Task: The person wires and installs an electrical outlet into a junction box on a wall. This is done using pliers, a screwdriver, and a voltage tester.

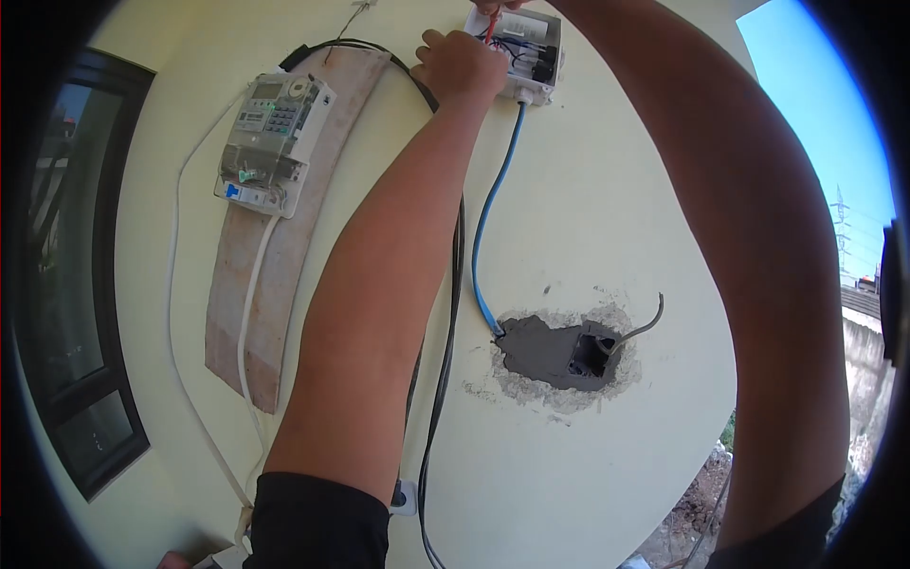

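Note:
At the top of the head view, a grey junction box [543, 57] is fixed to the wall with its front off, showing dark wires and black parts inside. My left hand [462, 64] is at the box's left side with fingers curled; whatever they grip is hidden. Only part of my right hand [502, 5] shows at the upper frame edge, closed around a slim red tool that looks like a screwdriver [491, 28]. The tool points down into the box. From a gland under the box, a blue conduit [482, 209] runs down to a patched wall hole.
An electricity meter [270, 123] hangs on a board [251, 294] to the left. Black cables [445, 360] droop behind my left forearm. A grey cable [649, 322] sticks out of the wall box [593, 356] in the cement patch. A dark-framed window [85, 284] is far left.

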Tool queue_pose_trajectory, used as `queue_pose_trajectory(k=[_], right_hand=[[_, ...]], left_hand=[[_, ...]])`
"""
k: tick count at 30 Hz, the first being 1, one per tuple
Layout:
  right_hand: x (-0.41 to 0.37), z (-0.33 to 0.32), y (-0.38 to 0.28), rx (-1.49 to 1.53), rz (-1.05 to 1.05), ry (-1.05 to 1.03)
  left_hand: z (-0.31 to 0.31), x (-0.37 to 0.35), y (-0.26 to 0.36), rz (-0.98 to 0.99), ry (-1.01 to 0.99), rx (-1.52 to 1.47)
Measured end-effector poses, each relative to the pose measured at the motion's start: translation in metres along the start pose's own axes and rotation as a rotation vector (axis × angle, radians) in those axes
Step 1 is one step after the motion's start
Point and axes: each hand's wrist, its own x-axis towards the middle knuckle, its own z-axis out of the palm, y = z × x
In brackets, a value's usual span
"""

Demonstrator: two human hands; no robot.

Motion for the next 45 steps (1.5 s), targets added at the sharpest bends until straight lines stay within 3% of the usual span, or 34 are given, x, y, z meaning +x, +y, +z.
queue_pose_trajectory(k=[5, 8, 10, 12, 14, 16, 19, 23, 25, 27, 29, 32, 34, 38, 40, 41, 43, 44, 45], right_hand=[[-0.035, -0.021, 0.019, 0.200, 0.106, 0.112], [-0.087, -0.043, 0.052, 0.239, 0.206, 0.270], [-0.142, -0.069, 0.070, 0.251, 0.168, 0.184], [-0.215, -0.080, 0.064, 0.376, 0.276, 0.296], [-0.242, -0.028, 0.136, 0.222, 0.119, 0.558], [-0.320, -0.046, 0.129, 0.375, 0.304, 0.351], [-0.442, -0.016, 0.146, 0.608, 0.572, 0.401], [-0.587, -0.018, 0.130, 0.704, 1.017, 0.124], [-0.660, 0.010, 0.123, 0.673, 0.946, 0.097], [-0.666, -0.006, 0.086, 0.680, 1.108, -0.053], [-0.697, 0.005, 0.073, 0.713, 0.967, -0.049], [-0.713, 0.009, 0.048, 0.756, 1.020, -0.054], [-0.715, 0.006, 0.033, 0.982, 1.382, -0.144], [-0.727, 0.018, 0.016, 1.032, 1.291, -0.079], [-0.733, 0.019, 0.009, 1.061, 1.371, -0.088], [-0.742, 0.025, 0.008, 1.024, 1.371, -0.122], [-0.737, 0.025, 0.001, 1.023, 1.370, -0.116], [-0.733, 0.026, -0.004, 1.021, 1.376, -0.096], [-0.736, 0.029, -0.007, 1.019, 1.377, -0.097]], left_hand=[[-0.022, 0.031, -0.011, 0.003, -0.201, 0.044], [-0.038, 0.049, -0.010, 0.189, -0.201, 0.129], [-0.034, 0.044, -0.011, 0.184, -0.136, 0.224], [-0.025, 0.050, -0.017, 0.158, -0.243, 0.245], [-0.018, 0.056, -0.011, 0.146, -0.340, 0.254], [-0.009, 0.048, -0.013, 0.127, -0.327, 0.278], [0.007, 0.044, -0.022, 0.172, -0.206, 0.348], [0.009, 0.039, -0.019, 0.100, -0.110, 0.309], [0.023, 0.055, -0.029, 0.195, -0.088, 0.368], [0.008, 0.037, -0.009, 0.127, -0.114, 0.328], [-0.001, 0.026, -0.001, 0.054, -0.127, 0.292], [-0.003, 0.020, 0.003, 0.060, -0.096, 0.289], [-0.005, 0.019, 0.007, 0.045, -0.110, 0.302], [-0.016, 0.039, 0.002, -0.019, -0.143, 0.299], [-0.009, 0.083, -0.032, -0.020, -0.096, -0.117], [-0.028, 0.071, -0.022, -0.016, -0.092, -0.115], [-0.063, 0.036, -0.017, 0.417, 0.101, 0.065], [-0.066, 0.034, -0.017, 0.418, 0.105, 0.064], [-0.068, 0.029, -0.019, 0.575, -0.011, 0.128]])
